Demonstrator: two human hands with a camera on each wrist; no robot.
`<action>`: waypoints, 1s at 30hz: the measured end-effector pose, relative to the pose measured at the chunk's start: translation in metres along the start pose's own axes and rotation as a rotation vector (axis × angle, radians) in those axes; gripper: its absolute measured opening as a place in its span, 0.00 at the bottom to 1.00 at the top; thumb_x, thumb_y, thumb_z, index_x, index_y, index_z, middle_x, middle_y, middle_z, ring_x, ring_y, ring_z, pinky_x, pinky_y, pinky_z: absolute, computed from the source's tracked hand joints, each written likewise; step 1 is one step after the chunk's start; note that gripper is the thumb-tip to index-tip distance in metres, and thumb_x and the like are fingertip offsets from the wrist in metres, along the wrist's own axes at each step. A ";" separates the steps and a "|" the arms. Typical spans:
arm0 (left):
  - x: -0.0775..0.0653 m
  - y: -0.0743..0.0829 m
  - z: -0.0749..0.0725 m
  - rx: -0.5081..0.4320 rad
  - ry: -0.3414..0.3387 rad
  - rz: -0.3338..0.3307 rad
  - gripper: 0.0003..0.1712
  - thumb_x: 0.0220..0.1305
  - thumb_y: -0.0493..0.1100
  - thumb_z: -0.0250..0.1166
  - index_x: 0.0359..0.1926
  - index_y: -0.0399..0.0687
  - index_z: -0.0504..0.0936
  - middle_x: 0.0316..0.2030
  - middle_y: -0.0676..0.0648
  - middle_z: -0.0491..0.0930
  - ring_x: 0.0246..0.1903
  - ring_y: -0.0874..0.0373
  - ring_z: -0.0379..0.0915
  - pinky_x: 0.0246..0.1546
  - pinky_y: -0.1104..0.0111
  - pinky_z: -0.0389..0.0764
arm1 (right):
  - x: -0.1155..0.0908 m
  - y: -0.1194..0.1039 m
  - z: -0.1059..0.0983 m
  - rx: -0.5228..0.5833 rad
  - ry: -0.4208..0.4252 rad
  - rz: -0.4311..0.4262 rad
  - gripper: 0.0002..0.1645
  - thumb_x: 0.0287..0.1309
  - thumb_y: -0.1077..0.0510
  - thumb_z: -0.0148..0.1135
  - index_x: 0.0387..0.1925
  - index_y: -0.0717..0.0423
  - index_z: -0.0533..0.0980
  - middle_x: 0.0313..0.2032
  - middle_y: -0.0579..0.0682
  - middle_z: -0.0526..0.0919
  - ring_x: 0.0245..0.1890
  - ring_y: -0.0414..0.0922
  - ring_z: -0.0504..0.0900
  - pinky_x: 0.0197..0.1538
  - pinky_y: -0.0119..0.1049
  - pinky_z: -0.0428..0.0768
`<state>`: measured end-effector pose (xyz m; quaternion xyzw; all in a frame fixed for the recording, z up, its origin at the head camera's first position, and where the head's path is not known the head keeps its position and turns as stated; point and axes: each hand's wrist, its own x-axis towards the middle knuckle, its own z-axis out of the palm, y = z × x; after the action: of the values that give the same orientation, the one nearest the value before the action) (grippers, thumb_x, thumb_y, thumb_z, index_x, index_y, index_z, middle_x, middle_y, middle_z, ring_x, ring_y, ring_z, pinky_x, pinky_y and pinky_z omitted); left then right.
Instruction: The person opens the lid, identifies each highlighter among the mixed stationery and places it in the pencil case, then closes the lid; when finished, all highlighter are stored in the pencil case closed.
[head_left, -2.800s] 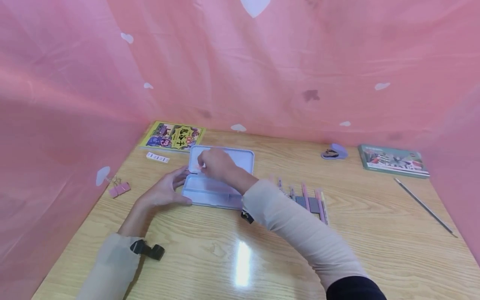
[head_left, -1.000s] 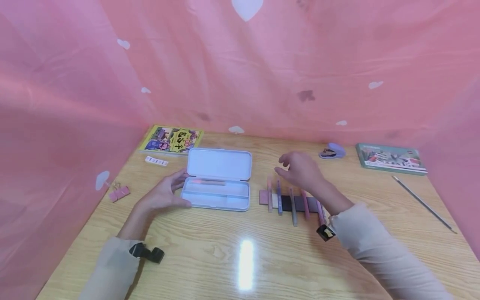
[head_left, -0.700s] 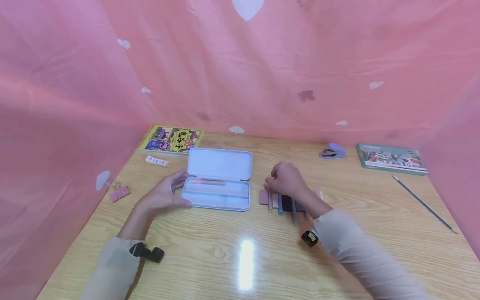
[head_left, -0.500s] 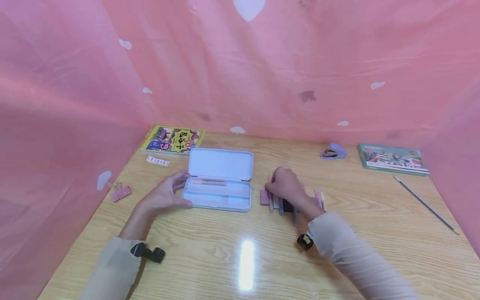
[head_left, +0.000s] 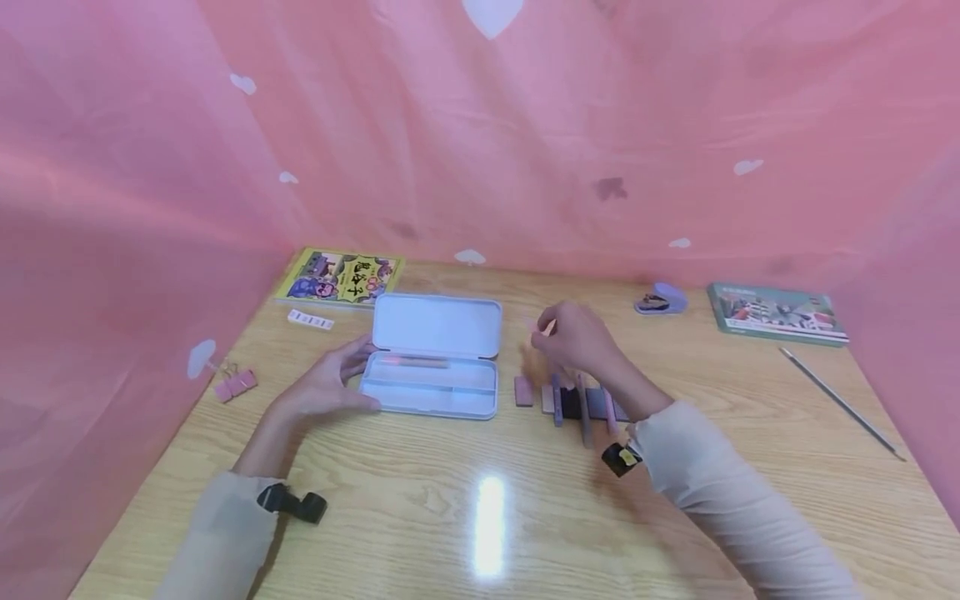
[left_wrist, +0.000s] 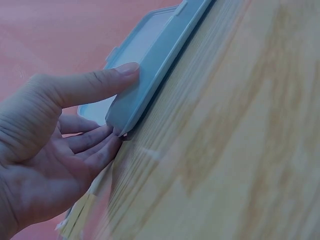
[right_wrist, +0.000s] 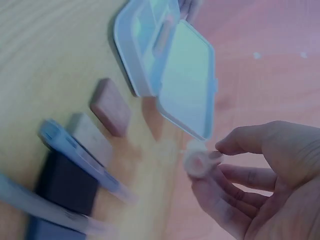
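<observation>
My left hand (head_left: 330, 385) holds the left end of an open pale-blue pencil case (head_left: 474, 408). In the left wrist view its thumb presses the case's wall and the fingers reach round the corner. One pink pen (head_left: 416, 362) lies in the case's rear compartment. My right hand (head_left: 577, 340) is raised right of the case, pinching a pale pink pen (right_wrist: 197, 163), seen nearly end-on and blurred in the right wrist view. Below it, a blue pen (head_left: 557, 408), a grey pen (head_left: 586, 421) and a pink pen (head_left: 610, 414) lie across a row of eraser-like blocks (head_left: 570, 404).
A pink block (head_left: 523, 392) lies between case and pens. Behind stand a yellow book (head_left: 345, 277), a purple stapler (head_left: 662, 298) and a green box (head_left: 780, 313). A pencil-like rod (head_left: 840, 402) lies far right; a white strip (head_left: 311, 320) and pink binder clip (head_left: 236, 385) lie left.
My right hand left the case, where a pink pen now lies, moved right to the row, and lifted the leftmost pale pink pen off it. My left hand stays at the case.
</observation>
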<state>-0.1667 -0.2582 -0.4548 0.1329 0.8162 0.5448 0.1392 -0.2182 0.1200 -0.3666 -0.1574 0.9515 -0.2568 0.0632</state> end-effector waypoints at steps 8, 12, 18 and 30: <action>-0.003 -0.001 0.002 0.019 0.008 -0.037 0.71 0.34 0.46 0.80 0.74 0.47 0.43 0.66 0.44 0.62 0.67 0.41 0.56 0.67 0.54 0.61 | 0.017 -0.026 -0.003 -0.044 -0.009 -0.159 0.15 0.59 0.54 0.60 0.42 0.60 0.82 0.25 0.50 0.83 0.20 0.41 0.76 0.22 0.31 0.74; -0.003 0.000 0.001 -0.012 0.000 -0.036 0.70 0.36 0.43 0.80 0.74 0.48 0.43 0.66 0.44 0.61 0.67 0.42 0.54 0.68 0.53 0.58 | 0.030 -0.050 0.003 -0.119 -0.001 -0.257 0.12 0.58 0.57 0.61 0.41 0.58 0.83 0.29 0.50 0.85 0.23 0.41 0.77 0.23 0.30 0.72; -0.004 0.001 -0.001 -0.020 -0.009 -0.036 0.69 0.36 0.41 0.79 0.74 0.49 0.44 0.66 0.44 0.62 0.68 0.42 0.53 0.69 0.51 0.55 | 0.048 -0.087 0.013 -0.213 -0.042 -0.344 0.11 0.57 0.59 0.62 0.42 0.55 0.84 0.39 0.49 0.86 0.30 0.43 0.79 0.28 0.32 0.76; 0.000 -0.001 0.001 -0.036 -0.003 -0.055 0.68 0.36 0.41 0.79 0.74 0.55 0.45 0.67 0.46 0.61 0.68 0.43 0.53 0.68 0.52 0.57 | 0.061 -0.132 0.043 -0.258 -0.136 -0.460 0.12 0.57 0.60 0.62 0.43 0.53 0.83 0.43 0.49 0.85 0.44 0.47 0.82 0.48 0.39 0.81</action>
<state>-0.1660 -0.2580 -0.4559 0.1086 0.8095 0.5551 0.1576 -0.2320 -0.0285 -0.3393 -0.3930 0.9091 -0.1299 0.0465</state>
